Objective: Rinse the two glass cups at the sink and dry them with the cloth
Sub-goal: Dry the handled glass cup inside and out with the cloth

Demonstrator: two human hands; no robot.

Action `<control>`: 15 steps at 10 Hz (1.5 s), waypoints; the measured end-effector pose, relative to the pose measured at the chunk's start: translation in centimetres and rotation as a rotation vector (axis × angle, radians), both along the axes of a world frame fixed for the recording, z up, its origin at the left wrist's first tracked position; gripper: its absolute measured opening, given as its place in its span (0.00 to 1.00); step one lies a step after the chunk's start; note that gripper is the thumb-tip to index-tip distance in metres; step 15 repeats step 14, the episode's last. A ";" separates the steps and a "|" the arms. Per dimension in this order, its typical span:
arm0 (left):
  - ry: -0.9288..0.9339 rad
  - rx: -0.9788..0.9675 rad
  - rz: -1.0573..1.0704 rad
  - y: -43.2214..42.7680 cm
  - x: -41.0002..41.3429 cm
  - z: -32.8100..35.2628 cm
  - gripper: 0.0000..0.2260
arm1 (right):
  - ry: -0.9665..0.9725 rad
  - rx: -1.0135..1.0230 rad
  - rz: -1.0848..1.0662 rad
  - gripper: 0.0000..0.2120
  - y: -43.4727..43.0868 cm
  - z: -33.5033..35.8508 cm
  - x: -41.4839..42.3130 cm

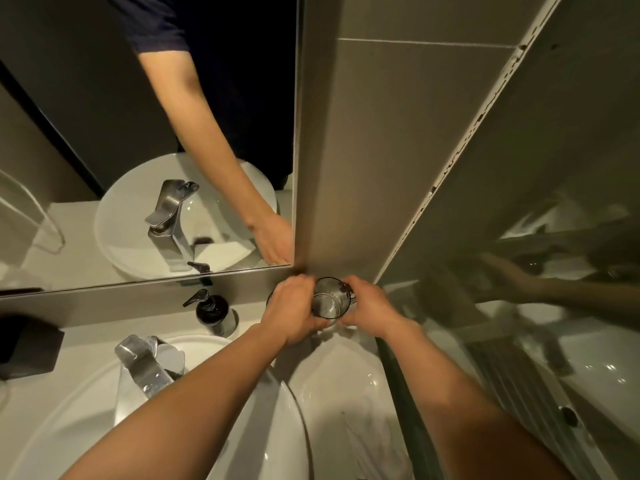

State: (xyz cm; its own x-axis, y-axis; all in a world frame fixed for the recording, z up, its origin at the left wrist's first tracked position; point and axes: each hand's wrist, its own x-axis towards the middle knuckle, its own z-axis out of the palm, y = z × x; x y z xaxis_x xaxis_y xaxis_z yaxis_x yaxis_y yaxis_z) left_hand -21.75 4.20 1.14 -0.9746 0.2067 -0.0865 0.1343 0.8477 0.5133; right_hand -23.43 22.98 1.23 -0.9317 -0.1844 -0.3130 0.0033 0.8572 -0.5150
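Cup [327, 303], of clear glass, stands upright between both hands at the back of the tabletop [86, 344], in the corner under the lower right end of the mirror [86, 116]. At far left a black box [27, 344] sits on the tabletop against the wall. Next comes the steel faucet [142, 367], reaching over the white sink [69, 410], with no water visible from it. Behind the sink, near the wall, stands a dark soap bottle [213, 313] with a pump. Just right of it a dark curved rim [269, 298] shows behind the left hand; I cannot tell whether it is the second cup. The left hand [292, 310] curls its fingers round the cup's left side, and the right hand [369, 308] grips the right side the same way. Below the hands, right of the sink, a wrinkled white cloth [356, 438] lies on the tabletop. A glass panel [519, 306] closes the right side.
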 end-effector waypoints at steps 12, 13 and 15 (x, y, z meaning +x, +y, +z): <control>0.021 -0.046 0.025 -1.1 1.0 -2.3 0.40 | -0.044 0.081 0.014 0.54 0.3 -2.8 -0.1; 0.043 -0.081 0.029 -2.5 2.5 -1.1 0.46 | -0.009 0.104 0.033 0.56 0.4 -1.3 1.0; 0.108 -0.125 0.074 -3.8 4.6 1.0 0.41 | 0.048 0.131 0.078 0.53 -0.1 0.8 2.6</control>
